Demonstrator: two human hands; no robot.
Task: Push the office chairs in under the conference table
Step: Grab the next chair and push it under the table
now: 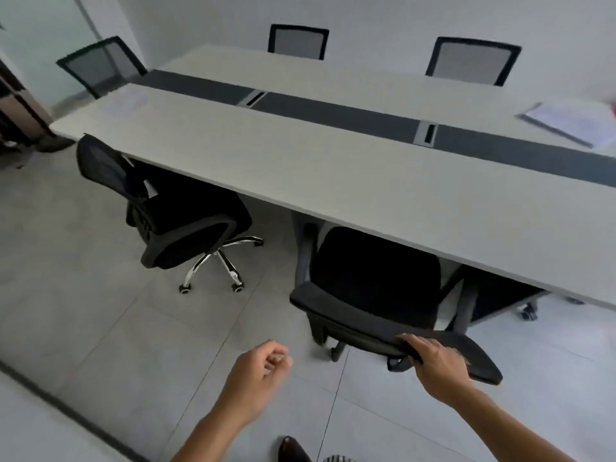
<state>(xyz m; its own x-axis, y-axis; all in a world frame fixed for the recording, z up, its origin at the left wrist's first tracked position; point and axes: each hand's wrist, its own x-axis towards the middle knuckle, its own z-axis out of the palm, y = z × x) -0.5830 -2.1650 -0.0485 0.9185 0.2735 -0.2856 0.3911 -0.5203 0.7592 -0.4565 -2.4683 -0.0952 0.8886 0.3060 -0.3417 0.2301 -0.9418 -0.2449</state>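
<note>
A long pale conference table (333, 161) with a dark centre strip runs across the room. Right in front of me a black office chair (373, 288) has its seat partly under the table edge. My right hand (433, 361) grips the top of its backrest. My left hand (260, 371) hangs loosely curled over the floor, apart from the chair and holding nothing. A second black chair (173, 215) stands to the left, turned sideways, its seat partly under the table and its chrome base showing.
Two mesh-back chairs (298, 41) (473, 60) sit along the far side and another chair (100, 65) at the left end. Papers (566, 123) lie on the table at right. Grey tiled floor (100, 311) lies to my left. My shoe (293, 450) shows at the bottom.
</note>
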